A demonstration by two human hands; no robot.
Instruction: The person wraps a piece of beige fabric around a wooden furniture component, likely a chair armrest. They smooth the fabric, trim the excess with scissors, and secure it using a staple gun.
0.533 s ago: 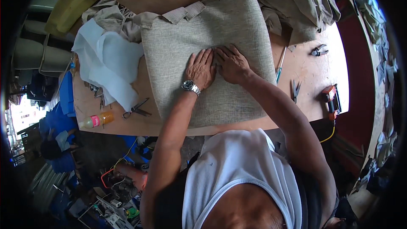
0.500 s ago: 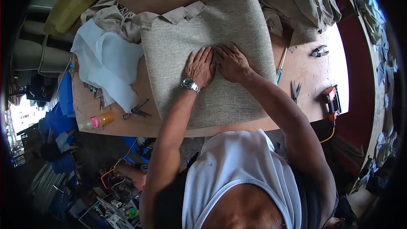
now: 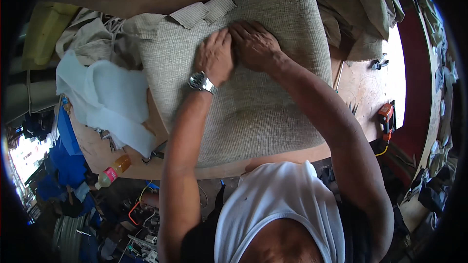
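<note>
A cushion-like panel covered in beige-grey woven fabric (image 3: 253,126) lies on the wooden table in front of me. My left hand (image 3: 216,57), below a metal wristwatch (image 3: 199,81), rests palm down on its upper part with fingers extended. Right beside it, my right hand (image 3: 253,46) also presses flat on the fabric, fingers stretched toward the far edge. Neither hand grasps anything. Cut fabric flaps (image 3: 190,15) stick out along the far edge of the panel.
Left of the panel lie white padding (image 3: 117,97), scissors (image 3: 155,155) partly behind my forearm, and a bottle (image 3: 111,171) at the table edge. On the right are pliers (image 3: 379,64), a screwdriver-like tool (image 3: 340,75) and an orange-black power tool (image 3: 386,114). Crumpled fabric (image 3: 363,5) lies far right.
Both hands have slid away from me, toward the far edge of the panel, staying flat on the fabric. The view has shifted, and my right forearm now covers part of the small shears.
</note>
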